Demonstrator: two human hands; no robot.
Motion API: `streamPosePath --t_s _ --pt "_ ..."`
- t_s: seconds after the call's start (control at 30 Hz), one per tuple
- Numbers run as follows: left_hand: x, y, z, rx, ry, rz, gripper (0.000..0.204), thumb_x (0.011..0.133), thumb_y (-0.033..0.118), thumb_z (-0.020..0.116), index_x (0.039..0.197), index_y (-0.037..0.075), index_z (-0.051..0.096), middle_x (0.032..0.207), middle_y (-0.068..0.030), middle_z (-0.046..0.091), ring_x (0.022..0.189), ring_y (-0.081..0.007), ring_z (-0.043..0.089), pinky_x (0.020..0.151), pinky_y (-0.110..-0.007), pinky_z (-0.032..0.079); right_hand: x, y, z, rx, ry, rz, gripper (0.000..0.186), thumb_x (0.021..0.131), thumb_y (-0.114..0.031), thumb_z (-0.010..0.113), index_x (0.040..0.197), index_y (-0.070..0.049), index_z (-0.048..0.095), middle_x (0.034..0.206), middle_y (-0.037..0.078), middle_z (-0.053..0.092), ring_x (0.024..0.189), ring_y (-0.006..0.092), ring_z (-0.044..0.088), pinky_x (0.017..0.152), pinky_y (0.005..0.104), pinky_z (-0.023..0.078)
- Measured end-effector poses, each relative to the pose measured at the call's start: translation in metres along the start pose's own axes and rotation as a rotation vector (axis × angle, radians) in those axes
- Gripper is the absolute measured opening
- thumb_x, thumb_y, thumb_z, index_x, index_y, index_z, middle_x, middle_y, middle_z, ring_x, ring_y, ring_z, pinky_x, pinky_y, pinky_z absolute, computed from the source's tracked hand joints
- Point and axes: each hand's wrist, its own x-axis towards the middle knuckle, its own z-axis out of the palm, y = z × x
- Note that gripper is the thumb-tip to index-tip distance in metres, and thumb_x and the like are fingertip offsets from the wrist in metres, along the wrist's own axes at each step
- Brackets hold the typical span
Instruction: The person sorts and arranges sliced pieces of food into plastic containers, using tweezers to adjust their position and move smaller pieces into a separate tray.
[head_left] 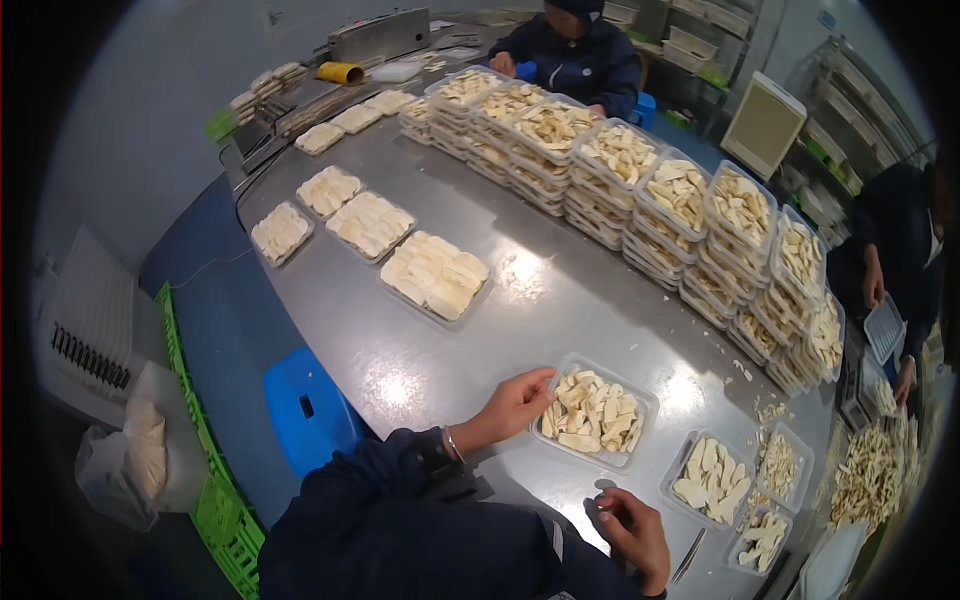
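A clear plastic tray [650,412] with loose pale dried slices [596,410] lies on the metal table in front of me. My left hand [515,405] pinches this tray at its left edge, thumb and fingers on the rim. Lower down, my right hand [634,538] hovers above the tabletop, fingers curved and apart from the thumb, with no object visible in it. Beside it lie thin metal tweezers [689,556]. Three smaller slice trays stand to the right: a larger one [711,482], one with small bits [778,466] and one with few slices [762,540].
Tall stacks of filled trays [640,190] run along the table's far side. Several neatly layered trays [436,275] sit at the left. Crumbs [770,410] lie near the stacks. A blue stool [312,412] stands by the left edge. Two co-workers [575,55] work at the far side and right.
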Motion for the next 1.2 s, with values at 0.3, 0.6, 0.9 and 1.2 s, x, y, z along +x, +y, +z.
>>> streamPosePath --t_s 0.3,0.6,0.9,1.2 --pt "-0.004 -0.006 0.000 0.200 0.162 -0.049 0.045 0.099 0.012 0.058 0.138 -0.006 0.045 0.099 0.0010 0.056 0.088 -0.0054 0.054 0.078 -0.022 0.048 0.033 0.050 -0.007 0.258 0.144 0.066 0.032 0.095 -0.006 0.061 0.125 0.004 0.057 0.082 0.004 0.064 0.067 0.0099 0.060 0.061 0.0234 0.049" --pt "0.005 0.014 0.006 0.112 0.138 -0.118 0.046 0.100 0.015 0.058 0.138 -0.008 0.045 0.104 -0.0026 0.060 0.097 -0.0079 0.056 0.088 -0.024 0.046 0.027 0.044 -0.019 0.447 0.212 0.140 0.036 0.095 -0.006 0.060 0.129 0.003 0.056 0.090 0.001 0.063 0.068 0.0065 0.060 0.057 0.0198 0.045" --pt "0.015 0.020 0.002 0.119 0.065 -0.146 0.040 0.096 0.012 0.060 0.132 -0.004 0.054 0.090 0.0018 0.061 0.085 -0.0067 0.057 0.077 -0.023 0.048 0.038 0.050 -0.017 0.420 0.628 0.006 0.036 0.094 -0.004 0.056 0.130 0.002 0.054 0.112 0.009 0.064 0.072 0.0103 0.062 0.060 0.0206 0.047" --pt "0.002 0.044 0.020 0.881 -0.183 0.035 0.035 0.086 0.016 0.070 0.116 0.000 0.063 0.087 -0.0118 0.065 0.075 -0.0247 0.066 0.068 -0.033 0.053 0.052 0.015 -0.017 -0.226 0.643 -0.190 0.033 0.085 -0.003 0.066 0.117 -0.001 0.063 0.108 0.009 0.067 0.080 0.0164 0.061 0.064 0.0273 0.049"
